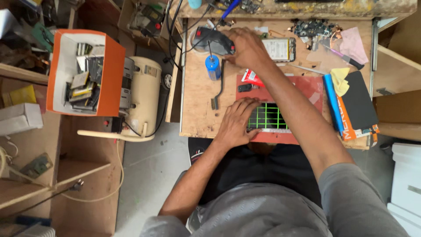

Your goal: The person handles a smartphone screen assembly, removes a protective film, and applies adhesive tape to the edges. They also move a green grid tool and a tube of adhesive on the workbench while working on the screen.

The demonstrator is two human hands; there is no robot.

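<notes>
My left hand lies flat, fingers together, on the left edge of a dark panel marked with a bright green grid, which rests on a red mat near the bench's front edge. My right hand reaches across to the far left of the wooden bench and closes on a black tool with red buttons. Just in front of that tool stands a small blue cylinder. A thin black strip lies beside the mat.
A phone with its back off lies past the mat, small parts behind it. A blue tube, yellow cloth and black-and-orange book sit right. An orange box of parts and cream tank stand left.
</notes>
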